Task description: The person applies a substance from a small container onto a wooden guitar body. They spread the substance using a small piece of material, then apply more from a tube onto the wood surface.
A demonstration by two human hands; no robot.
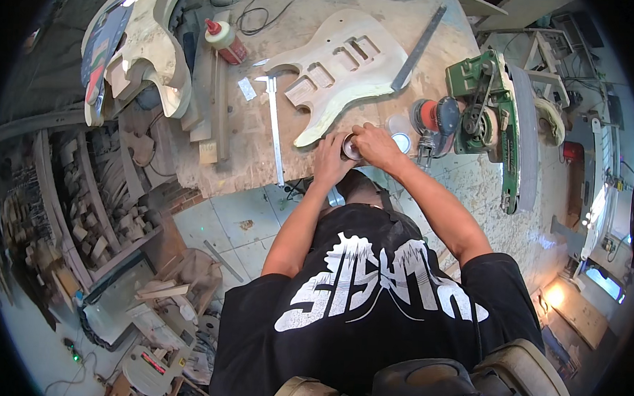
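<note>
The small round tin [350, 147] sits at the near edge of the table [248, 159], just below the unfinished guitar body [337, 68]; the left hand [329, 158] wraps it in a close grip; the right hand [376, 145] clasps its top. A loose round lid [401, 141] lies beside them; whether the tin is open is hidden.

Bench: a worn wooden workbench [318, 17], its top scuffed and stained.
Centre: an unfinished guitar body [337, 68] lies flat, routed cavities facing up.
Left of it: a long metal ruler [275, 129], a small pale card [247, 89], a glue bottle [227, 42] with red cap.
Right: a dark straightedge [417, 48], an orange sander [434, 118], a green belt sander [487, 106].
Far edge: a black cable [257, 18].
</note>
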